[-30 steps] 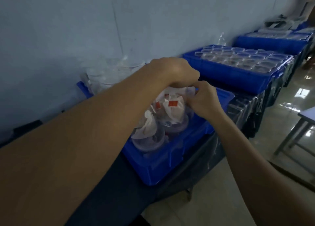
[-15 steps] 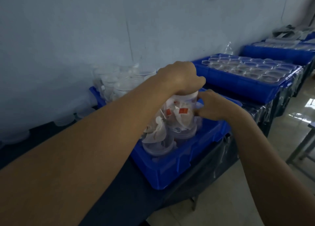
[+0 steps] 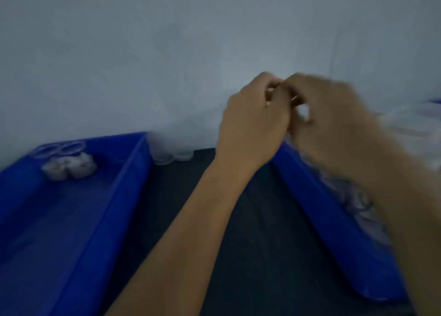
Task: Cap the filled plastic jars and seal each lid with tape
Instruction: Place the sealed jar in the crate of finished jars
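My left hand (image 3: pixel 253 122) and my right hand (image 3: pixel 334 127) are raised together in front of the wall, fingers curled and fingertips meeting. Between them shows a pale patch of a clear plastic jar (image 3: pixel 303 112), which both hands grip; most of it is hidden and blurred by motion. Under my right forearm a blue crate (image 3: pixel 334 232) holds several filled jars (image 3: pixel 355 200), seen only as blurred clear shapes. A second blue crate (image 3: pixel 114 208) at the left has two filled jars (image 3: pixel 69 165) in its far corner.
Clear lids or low jars (image 3: pixel 171 157) stand on the dark tabletop (image 3: pixel 257 244) against the pale wall, between the two crates. More clear plastic (image 3: pixel 410 124) lies blurred at the far right.
The view has swung left, bringing the left crate into sight. Both hands have lifted the jar up out of the right crate and hold it in front of the wall.
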### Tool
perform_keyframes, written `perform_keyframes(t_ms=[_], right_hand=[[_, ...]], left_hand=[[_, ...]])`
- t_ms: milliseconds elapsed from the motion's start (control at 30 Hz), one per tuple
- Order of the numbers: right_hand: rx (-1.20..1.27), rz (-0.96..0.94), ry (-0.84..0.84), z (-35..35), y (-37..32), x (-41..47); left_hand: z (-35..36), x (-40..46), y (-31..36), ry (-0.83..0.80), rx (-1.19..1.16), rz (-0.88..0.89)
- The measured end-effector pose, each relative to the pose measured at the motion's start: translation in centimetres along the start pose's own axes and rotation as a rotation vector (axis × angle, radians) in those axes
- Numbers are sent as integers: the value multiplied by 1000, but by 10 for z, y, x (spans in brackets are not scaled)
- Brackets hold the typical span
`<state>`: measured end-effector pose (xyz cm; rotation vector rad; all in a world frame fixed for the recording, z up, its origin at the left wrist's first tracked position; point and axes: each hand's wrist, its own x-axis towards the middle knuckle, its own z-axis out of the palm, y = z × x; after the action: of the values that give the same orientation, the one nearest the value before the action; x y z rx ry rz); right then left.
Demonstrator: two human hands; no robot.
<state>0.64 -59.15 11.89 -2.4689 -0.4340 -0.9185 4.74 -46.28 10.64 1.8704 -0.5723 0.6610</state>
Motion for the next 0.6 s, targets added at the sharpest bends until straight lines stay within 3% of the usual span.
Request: perform_keyframes(t_ms=[67, 167, 300, 467, 600], right_hand=[[187, -44, -208, 72, -41, -8], [243, -54, -503, 175, -80, -46], [175, -84, -647, 257, -88, -94], [135, -167, -625, 279, -95, -92], [397, -161, -444, 266, -129, -41]], left_hand=[[-50, -28, -47, 73, 16, -160], [-108, -94, -123, 78, 187, -501], [-133, -171, -186, -4, 280, -800], [-135, -183, -176, -33, 246, -810], [-166, -145, -133, 43, 439, -603]])
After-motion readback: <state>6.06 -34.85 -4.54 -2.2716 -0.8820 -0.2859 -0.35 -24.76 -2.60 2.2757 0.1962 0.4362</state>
